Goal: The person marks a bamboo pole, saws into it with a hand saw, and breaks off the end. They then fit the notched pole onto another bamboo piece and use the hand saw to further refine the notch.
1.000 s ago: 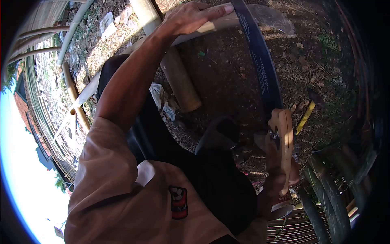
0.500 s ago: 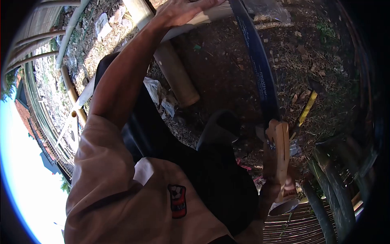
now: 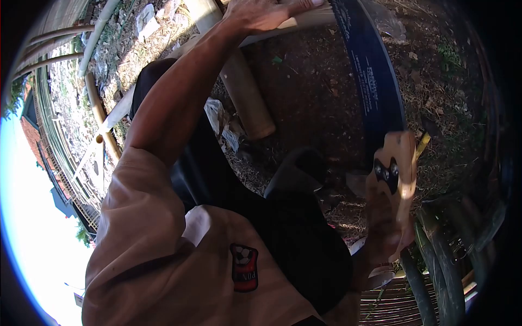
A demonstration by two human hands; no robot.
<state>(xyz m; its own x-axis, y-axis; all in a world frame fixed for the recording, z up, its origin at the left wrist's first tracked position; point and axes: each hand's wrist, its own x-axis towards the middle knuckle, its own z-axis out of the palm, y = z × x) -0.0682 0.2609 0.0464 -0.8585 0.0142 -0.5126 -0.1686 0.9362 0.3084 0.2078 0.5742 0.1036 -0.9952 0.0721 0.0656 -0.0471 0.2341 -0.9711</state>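
My right hand (image 3: 389, 233), dark and partly blurred, is wrapped round the light wooden handle (image 3: 403, 168) of a handsaw. The saw's dark blue blade (image 3: 375, 81), with pale lettering, runs up from the handle to the top edge, where its far end is out of view. Beside that end, my left hand (image 3: 261, 15) presses down on a pale bamboo pole (image 3: 304, 20), its thumb stretched along toward the blade. Part of this hand is cut off by the frame. Whether the teeth touch the pole cannot be made out.
A thick bamboo length (image 3: 251, 103) lies under the pole. Plastic scraps (image 3: 225, 130) litter the dirt near my boot (image 3: 296, 171). Several green bamboo stems (image 3: 437, 266) lie at lower right. A yellow object (image 3: 423, 144) shows behind the saw handle. Bamboo poles (image 3: 98, 41) stand at upper left.
The saw and my right hand have moved up and forward, and more of the blade's flat side now shows. The left hand stays on the pole. The whole view has shifted slightly.
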